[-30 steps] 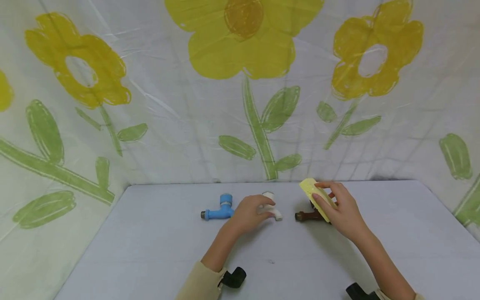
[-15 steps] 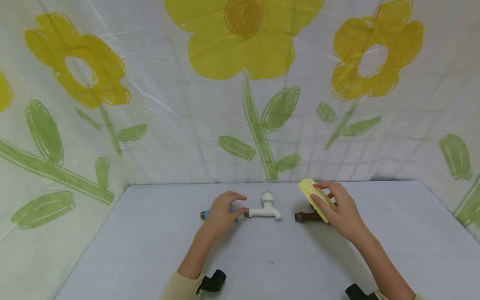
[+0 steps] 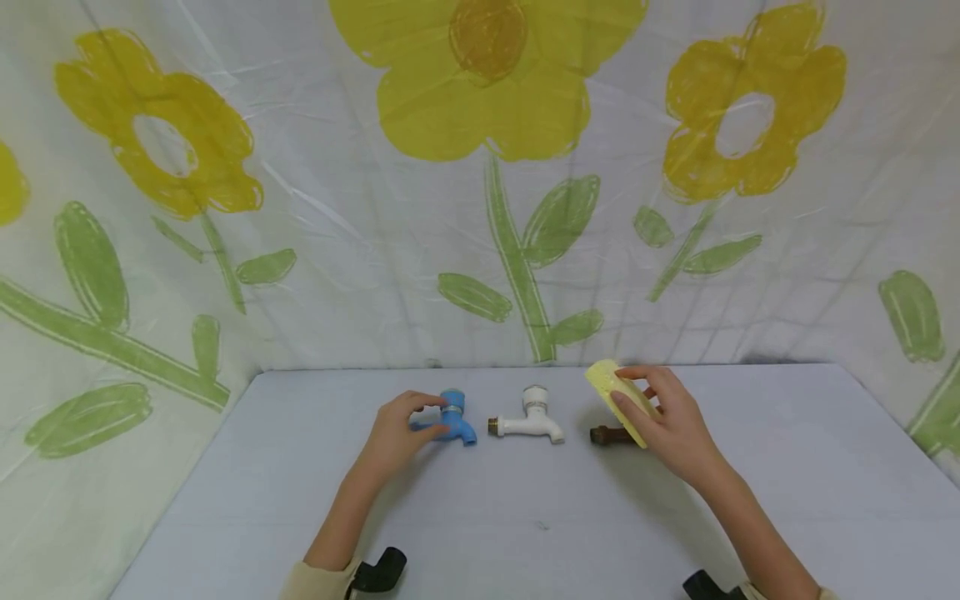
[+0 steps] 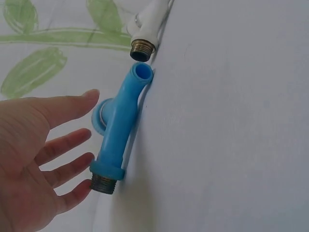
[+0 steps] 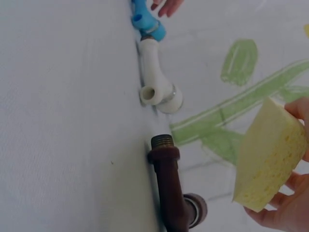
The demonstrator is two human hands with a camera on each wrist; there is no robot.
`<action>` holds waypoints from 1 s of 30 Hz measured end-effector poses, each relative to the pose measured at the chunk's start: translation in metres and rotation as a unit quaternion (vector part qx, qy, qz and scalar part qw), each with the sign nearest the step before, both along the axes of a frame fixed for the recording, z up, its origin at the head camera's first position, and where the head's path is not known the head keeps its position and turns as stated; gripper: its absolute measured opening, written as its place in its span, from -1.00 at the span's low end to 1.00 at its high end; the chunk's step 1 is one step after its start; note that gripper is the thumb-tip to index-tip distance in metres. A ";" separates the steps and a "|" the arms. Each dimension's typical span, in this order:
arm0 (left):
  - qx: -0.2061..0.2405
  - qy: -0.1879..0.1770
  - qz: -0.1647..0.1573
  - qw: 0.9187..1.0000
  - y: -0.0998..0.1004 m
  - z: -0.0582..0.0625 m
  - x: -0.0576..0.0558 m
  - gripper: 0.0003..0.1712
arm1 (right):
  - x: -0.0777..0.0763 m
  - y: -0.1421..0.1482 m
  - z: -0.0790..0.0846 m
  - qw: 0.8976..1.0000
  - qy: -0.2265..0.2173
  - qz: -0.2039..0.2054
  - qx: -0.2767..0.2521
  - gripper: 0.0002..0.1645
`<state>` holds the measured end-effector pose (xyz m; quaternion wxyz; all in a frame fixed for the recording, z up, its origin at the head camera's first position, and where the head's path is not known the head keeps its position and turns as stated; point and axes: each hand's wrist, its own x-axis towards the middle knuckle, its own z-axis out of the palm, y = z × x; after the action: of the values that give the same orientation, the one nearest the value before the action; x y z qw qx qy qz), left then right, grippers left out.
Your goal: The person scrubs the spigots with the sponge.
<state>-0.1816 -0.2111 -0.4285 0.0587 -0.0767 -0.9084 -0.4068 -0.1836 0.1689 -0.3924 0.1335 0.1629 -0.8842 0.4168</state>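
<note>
Left hand [image 3: 393, 429]: relaxed, grasping nothing; thumb and fingers spread around the near side of a blue plastic-looking tap with a dark threaded inlet [image 4: 118, 125]. The tap stands on the pale surface [image 3: 480, 517] just right of this hand, round blue handle up, inlet toward the palm side, spout pointing away to the right. Whether any fingertip touches it: cannot tell.

Right hand [image 3: 678, 433]: grasping a pale yellow, block-shaped porous sponge [image 5: 268, 150], pinched between thumb and fingers. Sponge is held tilted, on the left-hand side of this hand.

Below and left of the right hand: a dark brown tap with a threaded inlet [image 5: 171, 193], lying mostly behind the sponge in the head view; the right wrist view shows the two apart.

Between the hands: a white tap with a brass-coloured threaded inlet [image 3: 528, 425], inlet toward the left hand, spout toward the right. Its inlet is just beside the blue spout, with a small gap.

Beyond both hands: a white sheet printed with yellow flowers and green leaves [image 3: 360, 275]. Behind the left hand, at the wrist: a beige sleeve [image 3: 318, 581] and a black angled fitting [image 3: 381, 571].
</note>
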 end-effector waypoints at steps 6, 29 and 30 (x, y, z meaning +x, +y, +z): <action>0.039 -0.023 -0.003 0.999 -0.017 -0.009 -0.002 -0.58 | 0.000 -0.008 -0.001 1.000 0.000 0.006 -0.008 -0.64; 0.037 -0.074 0.014 0.996 -0.021 -0.026 -0.003 -0.70 | -0.005 -0.035 0.004 0.999 -0.009 0.024 -0.018 -0.63; 0.036 -0.073 0.016 0.997 -0.021 -0.026 -0.004 -0.70 | -0.005 -0.035 0.003 0.999 -0.009 0.025 -0.019 -0.63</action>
<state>-0.1851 -0.2316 -0.4543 0.0009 -0.0304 -0.8959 -0.4431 -0.1882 0.1338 -0.3891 0.1184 0.1786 -0.8731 0.4380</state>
